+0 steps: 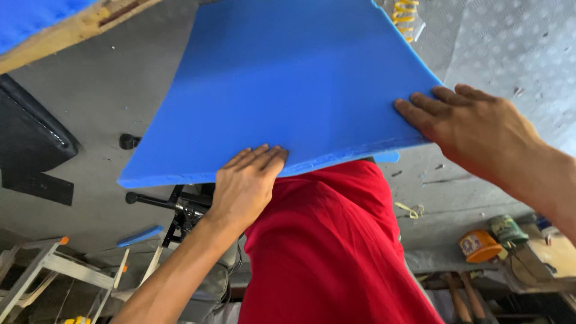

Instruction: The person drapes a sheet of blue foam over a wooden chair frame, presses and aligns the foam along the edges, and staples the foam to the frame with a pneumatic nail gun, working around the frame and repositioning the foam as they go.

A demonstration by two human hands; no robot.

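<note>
Both hands — left hand (246, 180), right hand (474, 129) — fingers flat, pressing blue foam sheet (294, 84).

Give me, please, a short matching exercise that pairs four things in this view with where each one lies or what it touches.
Things:
1. left hand
2. right hand
3. orange tub
4. small blue foam strip

Places:
A. on the floor at lower left, near the metal frame
B. on the right corner of the blue foam sheet
C. on the floor at lower right
D. on the sheet's near edge, above the red shirt

Pairs: 1-D, 2-B, 3-C, 4-A
</note>
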